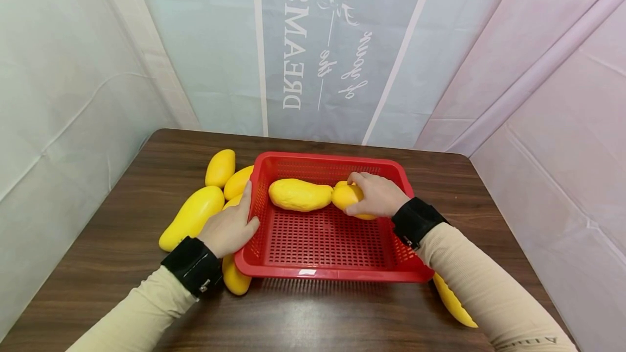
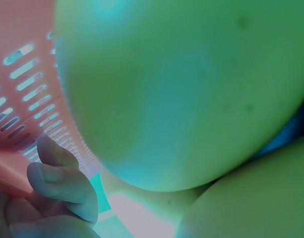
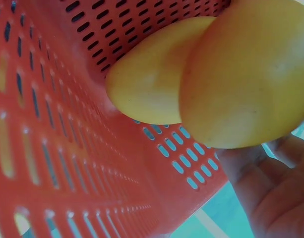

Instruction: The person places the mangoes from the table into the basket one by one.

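Note:
A red plastic basket [image 1: 323, 274] with slotted walls stands on the table. My left hand [image 1: 230, 230] grips its left rim, the thumb over the edge; in the left wrist view the fingers [image 2: 62, 183] curl at the rim. Inside the basket, a long, bumpy yellow fruit [image 1: 300, 195] lies on its side. My right hand [image 1: 379, 195] reaches in and holds a yellow mango [image 1: 346, 196] at the basket's right end. The right wrist view shows this mango [image 3: 246, 74] close up, with another smooth yellow fruit [image 3: 147, 74] behind it.
Left of the basket lie several yellow fruits, including a small mango [image 1: 220, 168], a long one [image 1: 192, 219] and one against the front left corner [image 1: 236, 278]. Another yellow fruit [image 1: 452, 300] lies partly under the right forearm. Fabric walls surround the brown table [image 1: 313, 319].

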`<state>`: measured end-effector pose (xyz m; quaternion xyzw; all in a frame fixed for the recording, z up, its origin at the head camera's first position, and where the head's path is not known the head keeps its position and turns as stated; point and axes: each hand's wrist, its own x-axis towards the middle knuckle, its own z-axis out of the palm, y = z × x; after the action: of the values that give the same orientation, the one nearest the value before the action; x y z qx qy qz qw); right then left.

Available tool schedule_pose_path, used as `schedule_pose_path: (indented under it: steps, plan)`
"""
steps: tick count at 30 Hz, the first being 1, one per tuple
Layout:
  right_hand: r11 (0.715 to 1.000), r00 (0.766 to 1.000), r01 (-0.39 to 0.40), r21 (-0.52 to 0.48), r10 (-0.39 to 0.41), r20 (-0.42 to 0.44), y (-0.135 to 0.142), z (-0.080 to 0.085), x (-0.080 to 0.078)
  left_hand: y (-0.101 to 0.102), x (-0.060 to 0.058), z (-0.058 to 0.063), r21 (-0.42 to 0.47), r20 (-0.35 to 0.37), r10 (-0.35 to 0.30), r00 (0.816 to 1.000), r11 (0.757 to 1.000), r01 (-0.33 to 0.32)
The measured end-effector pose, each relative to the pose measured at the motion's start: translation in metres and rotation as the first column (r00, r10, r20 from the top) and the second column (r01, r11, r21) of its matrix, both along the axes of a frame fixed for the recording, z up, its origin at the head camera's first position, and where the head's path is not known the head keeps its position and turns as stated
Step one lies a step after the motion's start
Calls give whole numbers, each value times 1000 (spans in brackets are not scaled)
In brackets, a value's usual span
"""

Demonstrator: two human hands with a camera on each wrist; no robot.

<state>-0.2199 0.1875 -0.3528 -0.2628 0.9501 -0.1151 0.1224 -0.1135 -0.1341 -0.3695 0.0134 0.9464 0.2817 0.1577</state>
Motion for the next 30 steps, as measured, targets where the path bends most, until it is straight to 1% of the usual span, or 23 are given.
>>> schedule_pose_path:
  steps: [8,13,16,20,30]
  plan:
    - [997,999,-14,70,12,31,0,-1,3,0,0,1,8,-1,-1,1000,1000,1]
    - [994,998,-44,100,39,49,-1,-1,5,0,1,1,10,-1,0,1000,1000,0]
    - [991,996,-57,121,48,70,-2,0,7,0,0,1,4,-4,0,1000,1000,1]
    - [988,993,-58,145,42,108,-2,-1,8,1,0,1,0,-2,1,1000,1000,-1]
    - [986,992,-52,156,34,121,-1,-6,9,1,1,2,7,-2,2,1000,1000,-2]
